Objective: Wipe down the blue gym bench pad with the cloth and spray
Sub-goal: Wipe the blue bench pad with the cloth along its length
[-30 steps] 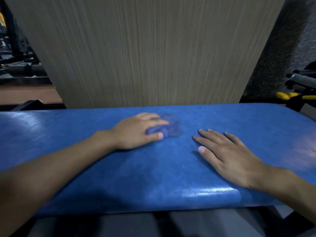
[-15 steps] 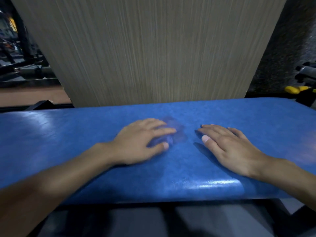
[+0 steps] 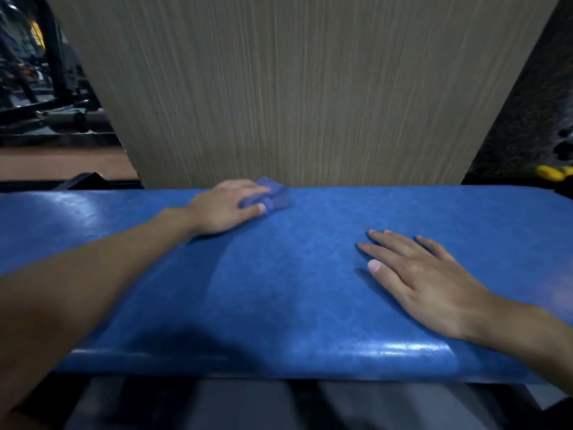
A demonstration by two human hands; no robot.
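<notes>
Left fingers (image 3: 248,191): curled over the top of a folded blue cloth (image 3: 274,197), with the thumb drawn in against its near side, so the cloth is gripped.
Left hand (image 3: 223,207): upper middle of the frame, pressing the cloth down at the far edge of the pad; the bare forearm runs off to the lower left.
Right fingers (image 3: 400,245): straight, slightly spread, lying flat and holding nothing.
Right hand (image 3: 424,283): palm down on the pad at the right of the frame, well apart from the cloth; the wrist leaves at the lower right.
Bench pad (image 3: 279,290): glossy blue, mottled, spanning the frame from left to right, with light glinting on its near edge.
Wood-grain panel (image 3: 279,88): pale, upright, filling the upper middle just behind the pad.
Gym equipment (image 3: 46,88): dark frames, upper left, blurred.
Yellow object (image 3: 555,172): right edge, behind the pad, too small to identify.
</notes>
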